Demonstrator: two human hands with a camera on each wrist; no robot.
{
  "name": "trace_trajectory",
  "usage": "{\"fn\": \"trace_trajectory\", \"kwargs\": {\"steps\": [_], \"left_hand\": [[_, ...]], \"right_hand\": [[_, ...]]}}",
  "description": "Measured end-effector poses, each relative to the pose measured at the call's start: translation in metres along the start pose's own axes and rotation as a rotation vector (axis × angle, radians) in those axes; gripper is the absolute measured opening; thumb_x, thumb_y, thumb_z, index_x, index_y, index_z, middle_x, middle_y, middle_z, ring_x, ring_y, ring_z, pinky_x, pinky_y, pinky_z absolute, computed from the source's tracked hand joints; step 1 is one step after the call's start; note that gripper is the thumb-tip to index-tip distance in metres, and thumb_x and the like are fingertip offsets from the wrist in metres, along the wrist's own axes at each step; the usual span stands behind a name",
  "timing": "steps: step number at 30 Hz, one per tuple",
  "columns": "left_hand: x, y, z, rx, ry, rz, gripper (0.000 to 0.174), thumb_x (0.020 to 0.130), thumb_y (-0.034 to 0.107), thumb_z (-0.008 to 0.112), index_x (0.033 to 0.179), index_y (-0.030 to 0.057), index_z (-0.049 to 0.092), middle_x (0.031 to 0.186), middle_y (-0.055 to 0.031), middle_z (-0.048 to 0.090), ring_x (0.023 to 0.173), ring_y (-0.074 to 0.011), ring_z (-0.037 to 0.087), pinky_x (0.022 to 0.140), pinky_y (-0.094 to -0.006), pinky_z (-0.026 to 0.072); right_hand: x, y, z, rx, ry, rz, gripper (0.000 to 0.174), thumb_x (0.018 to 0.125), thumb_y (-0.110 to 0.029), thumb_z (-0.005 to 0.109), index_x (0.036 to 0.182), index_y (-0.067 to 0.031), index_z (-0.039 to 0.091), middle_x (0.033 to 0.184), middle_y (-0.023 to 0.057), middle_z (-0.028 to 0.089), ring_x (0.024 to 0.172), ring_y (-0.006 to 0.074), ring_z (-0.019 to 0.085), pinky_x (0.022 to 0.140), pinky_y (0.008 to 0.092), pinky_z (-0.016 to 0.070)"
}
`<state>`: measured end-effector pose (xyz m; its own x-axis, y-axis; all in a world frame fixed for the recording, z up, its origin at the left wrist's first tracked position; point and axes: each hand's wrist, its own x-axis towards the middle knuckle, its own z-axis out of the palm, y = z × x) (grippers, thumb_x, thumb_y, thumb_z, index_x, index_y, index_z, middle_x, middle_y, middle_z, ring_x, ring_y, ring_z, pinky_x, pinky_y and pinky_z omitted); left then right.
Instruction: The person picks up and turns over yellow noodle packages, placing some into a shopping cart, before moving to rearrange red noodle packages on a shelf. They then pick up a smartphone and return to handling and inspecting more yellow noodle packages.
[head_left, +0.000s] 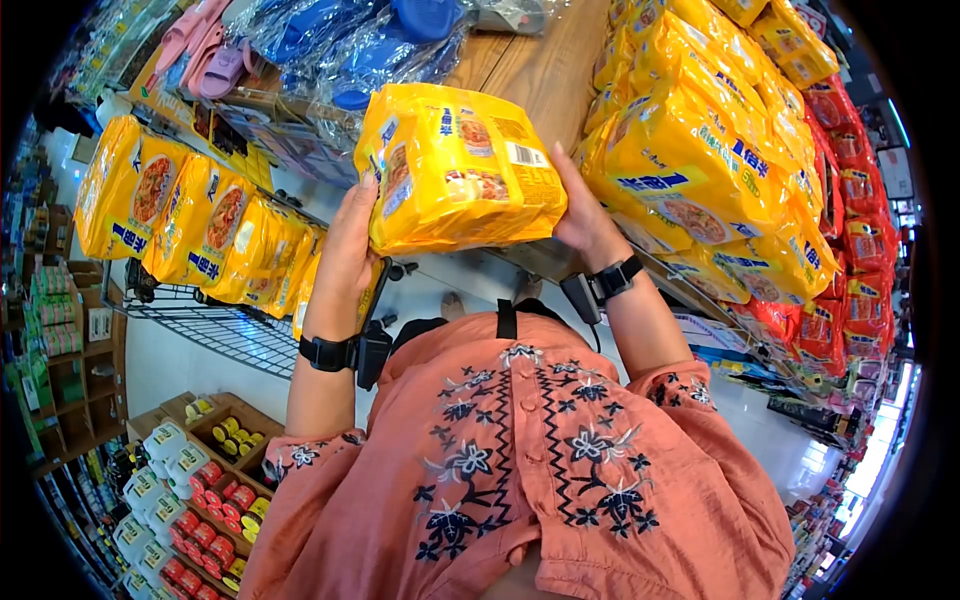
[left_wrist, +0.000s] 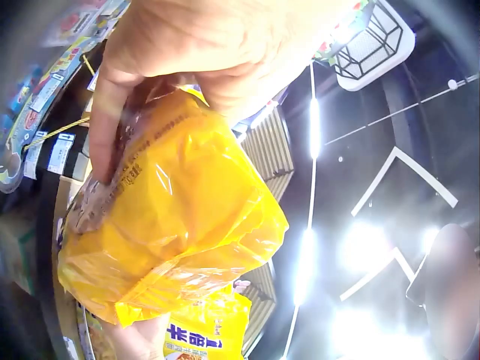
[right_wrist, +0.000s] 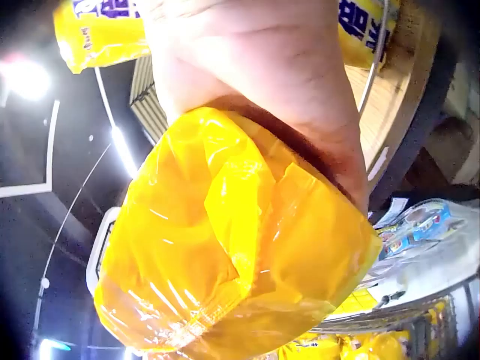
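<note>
Both hands hold a yellow noodle pack [head_left: 465,170] between them, in front of the body above the shirt. The left hand [head_left: 350,235] grips its left end, and the right hand [head_left: 588,215] its right end. In the left wrist view, the left hand [left_wrist: 202,52] has a finger bent over the pack [left_wrist: 180,210]. From the right wrist view, the right hand [right_wrist: 262,75] lies against the end of the pack [right_wrist: 225,240]; its fingertips are hidden.
Similar yellow packs [head_left: 700,150] are piled at the right, beside red packs [head_left: 862,250]. More yellow packs [head_left: 205,220] stand in a wire cart [head_left: 225,335] at the left. Plastic-wrapped blue slippers [head_left: 350,40] lie on the wooden table [head_left: 510,60].
</note>
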<state>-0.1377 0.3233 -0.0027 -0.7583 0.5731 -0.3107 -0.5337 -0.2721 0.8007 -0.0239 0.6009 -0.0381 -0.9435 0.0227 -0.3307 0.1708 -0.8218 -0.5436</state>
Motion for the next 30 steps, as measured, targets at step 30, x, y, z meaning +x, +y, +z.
{"fn": "trace_trajectory", "kwargs": {"steps": [30], "left_hand": [[-0.011, 0.022, 0.021, 0.165, 0.041, 0.046, 0.046, 0.105, 0.044, 0.045, 0.13, 0.0059, 0.056, 0.113, -0.0033, 0.067, 0.089, -0.0082, 0.065, 0.067, -0.0222, 0.0498]], "right_hand": [[0.004, 0.017, -0.016, 0.167, -0.052, 0.057, 0.048, 0.106, -0.034, 0.042, 0.139, 0.0002, 0.048, 0.136, 0.0152, 0.059, 0.122, 0.0247, 0.059, 0.107, 0.0392, 0.0459]]}}
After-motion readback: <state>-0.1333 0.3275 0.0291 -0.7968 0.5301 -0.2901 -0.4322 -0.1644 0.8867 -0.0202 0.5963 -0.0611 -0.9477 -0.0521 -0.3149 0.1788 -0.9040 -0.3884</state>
